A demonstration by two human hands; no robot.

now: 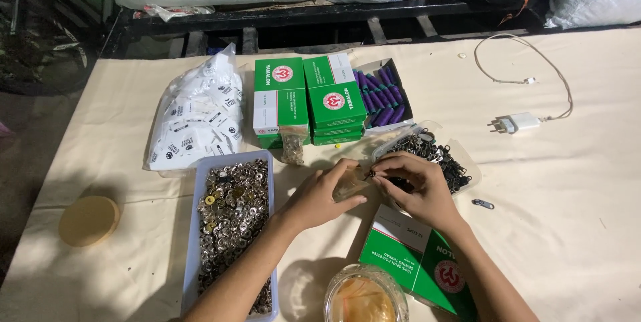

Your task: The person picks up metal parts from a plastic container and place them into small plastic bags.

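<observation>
Frame centre: my left hand (325,192) cupped small clear plastic bag (349,185), fingers curled round it. My right hand (415,185) pinched small dark zipper slider (371,175) at bag's mouth, fingertips narrow. Judged slider light, hard, slippery, best pinched by its sides; bag soft, flimsy, best held near opening. Slider pile (437,158) lay just beyond, right of centre.

Upper middle: stacked green-and-white boxes (308,98). Left of them, a clear bag of white labels (197,118). Bottom middle, another green-and-white box (417,262) lying flat.
</observation>
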